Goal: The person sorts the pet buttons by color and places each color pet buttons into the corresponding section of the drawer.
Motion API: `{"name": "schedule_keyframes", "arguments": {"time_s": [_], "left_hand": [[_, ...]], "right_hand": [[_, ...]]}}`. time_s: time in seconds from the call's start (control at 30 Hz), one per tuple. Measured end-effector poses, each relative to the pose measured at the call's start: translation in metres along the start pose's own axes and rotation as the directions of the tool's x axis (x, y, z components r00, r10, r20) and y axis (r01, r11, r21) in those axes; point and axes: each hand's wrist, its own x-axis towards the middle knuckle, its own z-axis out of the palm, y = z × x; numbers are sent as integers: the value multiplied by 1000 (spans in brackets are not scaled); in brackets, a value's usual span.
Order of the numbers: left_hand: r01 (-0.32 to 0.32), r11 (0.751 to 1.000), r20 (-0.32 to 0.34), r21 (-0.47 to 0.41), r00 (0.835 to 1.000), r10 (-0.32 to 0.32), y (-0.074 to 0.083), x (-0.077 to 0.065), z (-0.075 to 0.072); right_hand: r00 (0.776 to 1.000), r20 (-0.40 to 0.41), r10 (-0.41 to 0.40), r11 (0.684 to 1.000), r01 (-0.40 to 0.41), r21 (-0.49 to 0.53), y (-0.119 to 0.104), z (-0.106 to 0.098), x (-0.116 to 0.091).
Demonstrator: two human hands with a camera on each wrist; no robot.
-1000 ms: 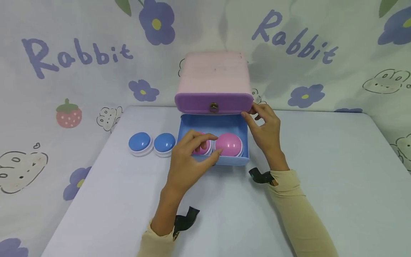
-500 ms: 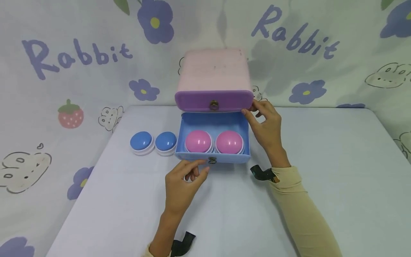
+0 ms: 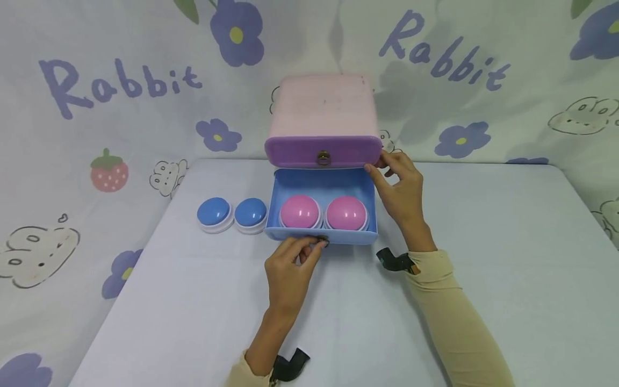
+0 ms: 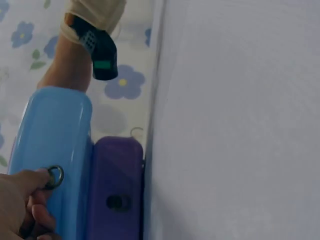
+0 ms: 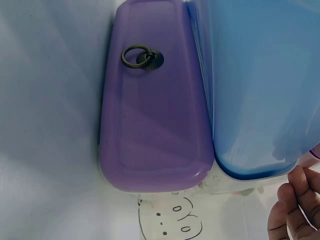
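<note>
In the head view, my left hand (image 3: 290, 274) pinches the metal ring pull (image 4: 62, 177) on the front of the blue drawer (image 3: 290, 233). That drawer stands pulled out, holding two pink dome-topped round buttons (image 3: 300, 211) with white bases, side by side near its front. My right hand (image 3: 403, 191) grips the right front edge of the pink cabinet (image 3: 323, 105), thumb beside the purple upper drawer (image 3: 295, 151). A lower purple drawer (image 5: 157, 110) with its own ring shows in the wrist views, below the blue one. Both purple drawers are closed.
Two blue dome-topped buttons (image 3: 213, 211) with white bases sit on the white table (image 3: 483, 258), left of the pulled-out drawer. Behind the cabinet stands a printed fabric backdrop (image 3: 300, 37). A black wrist device (image 3: 292, 366) hangs at the left sleeve.
My left hand has drawn back from over the pink buttons to the drawer's front and taken hold of its ring pull. My right hand stays at the cabinet's edge.
</note>
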Motion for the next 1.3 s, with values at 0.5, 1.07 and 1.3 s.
{"name": "schedule_keyframes", "arguments": {"time_s": [0.5,1.07,1.3], "left_hand": [[-13,999,-11,-42,1000,13,-2,19,7],[12,1000,-22,-15,1000,-13,-11,38,18],[19,1000,-39,-11,999,-20,-17,51,25]], "right_hand": [[1000,13,8,1000,-8,-9,24,6,2],[999,17,29,999,-29,-20,24,4,0],[1000,1,18,1000,-18,5,-6,-1,2]]}}
